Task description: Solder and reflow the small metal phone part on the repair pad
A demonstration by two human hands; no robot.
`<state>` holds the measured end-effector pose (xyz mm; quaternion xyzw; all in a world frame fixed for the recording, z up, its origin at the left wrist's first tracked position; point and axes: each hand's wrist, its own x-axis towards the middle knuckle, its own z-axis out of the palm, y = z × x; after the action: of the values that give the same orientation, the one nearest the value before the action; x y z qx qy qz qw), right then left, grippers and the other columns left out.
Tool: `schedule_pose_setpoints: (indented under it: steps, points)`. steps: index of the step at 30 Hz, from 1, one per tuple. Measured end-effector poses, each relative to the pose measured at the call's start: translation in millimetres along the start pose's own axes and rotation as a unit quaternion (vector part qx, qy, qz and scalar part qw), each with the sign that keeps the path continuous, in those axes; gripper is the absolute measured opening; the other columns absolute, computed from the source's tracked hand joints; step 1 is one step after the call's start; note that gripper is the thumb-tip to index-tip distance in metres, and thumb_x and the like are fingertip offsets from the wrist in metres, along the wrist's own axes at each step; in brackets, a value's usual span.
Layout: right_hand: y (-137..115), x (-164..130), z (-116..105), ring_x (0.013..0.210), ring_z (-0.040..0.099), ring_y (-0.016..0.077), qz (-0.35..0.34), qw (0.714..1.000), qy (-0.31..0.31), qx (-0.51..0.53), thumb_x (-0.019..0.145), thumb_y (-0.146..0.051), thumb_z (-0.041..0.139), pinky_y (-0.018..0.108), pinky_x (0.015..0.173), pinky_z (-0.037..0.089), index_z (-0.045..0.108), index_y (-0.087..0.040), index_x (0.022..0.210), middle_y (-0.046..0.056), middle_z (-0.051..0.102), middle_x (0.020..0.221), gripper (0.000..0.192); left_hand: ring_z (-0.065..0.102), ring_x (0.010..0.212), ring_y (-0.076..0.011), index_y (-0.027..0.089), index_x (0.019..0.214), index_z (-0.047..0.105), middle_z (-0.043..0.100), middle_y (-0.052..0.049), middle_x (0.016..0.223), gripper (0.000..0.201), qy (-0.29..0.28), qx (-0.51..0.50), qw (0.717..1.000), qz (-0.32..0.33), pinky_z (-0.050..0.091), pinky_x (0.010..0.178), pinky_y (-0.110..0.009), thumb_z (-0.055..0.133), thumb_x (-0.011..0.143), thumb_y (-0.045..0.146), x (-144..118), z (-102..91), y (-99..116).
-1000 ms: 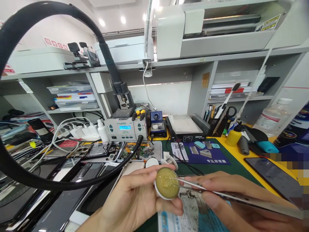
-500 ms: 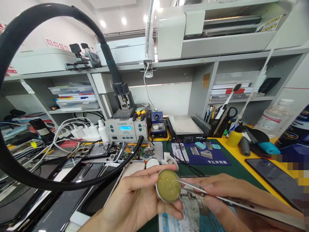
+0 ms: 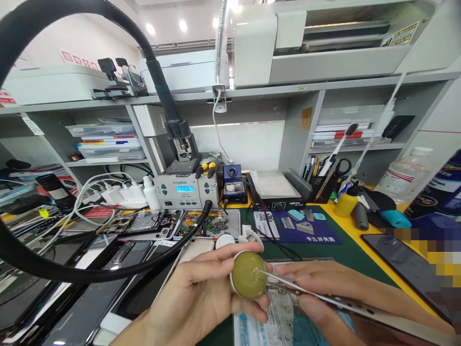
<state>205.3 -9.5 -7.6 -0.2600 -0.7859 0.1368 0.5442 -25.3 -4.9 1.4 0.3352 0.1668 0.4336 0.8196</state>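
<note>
- The black hot-air hose (image 3: 72, 274) arcs across the left of the bench from the rework station (image 3: 185, 188), passing close to the left hand (image 3: 194, 298).
- Opened phones (image 3: 144, 223) and a green mat (image 3: 324, 254) lie behind; a dark phone (image 3: 406, 269) rests at the right.
- The left hand grips a small round tin of yellow flux paste (image 3: 248, 275), thumb and fingers closed on its rim, above a circuit board (image 3: 284, 302).
- The right hand (image 3: 338, 293) pinches metal tweezers (image 3: 288, 283) shut, their tips touching the paste.
- The step appears to be picking up paste; lifting out cleanly likely calls for a light touch.
</note>
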Motion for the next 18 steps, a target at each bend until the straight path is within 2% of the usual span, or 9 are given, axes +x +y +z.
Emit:
schedule_pose_setpoints:
  steps: [4,14,18]
  points:
    - [-2,0,1,0.103,0.077,0.0253,0.0,1.0,-0.001,-0.002,0.085,-0.007,0.073,0.031,0.091,0.066,0.073,-0.023,0.112,0.004,0.08,0.112,0.032,0.072,0.092,-0.0313,0.005,0.127,0.068,0.071,-0.023,0.109,0.04,-0.003,-0.003,1.0,-0.005,0.053,0.087,-0.047,0.052,0.092,0.016,-1,1.3,1]
    - [-11,2,0,0.101,0.078,0.0214,0.025,0.999,0.011,-0.019,0.085,-0.008,0.073,0.026,0.092,0.064,0.073,-0.026,0.108,0.001,0.081,0.108,0.029,0.073,0.094,-0.0333,0.006,0.127,0.068,0.071,-0.023,0.115,0.039,-0.006,0.001,1.0,-0.008,0.052,0.09,-0.049,0.053,0.092,0.015,-3,0.0,2]
    - [-12,1,-1,0.102,0.078,0.0213,0.005,0.999,0.002,-0.034,0.085,-0.008,0.072,0.025,0.092,0.064,0.074,-0.025,0.108,0.002,0.081,0.108,0.029,0.072,0.095,-0.0336,0.006,0.128,0.067,0.069,-0.024,0.119,0.041,-0.004,0.012,1.0,-0.006,0.052,0.089,-0.049,0.053,0.091,0.015,-3,-0.2,3]
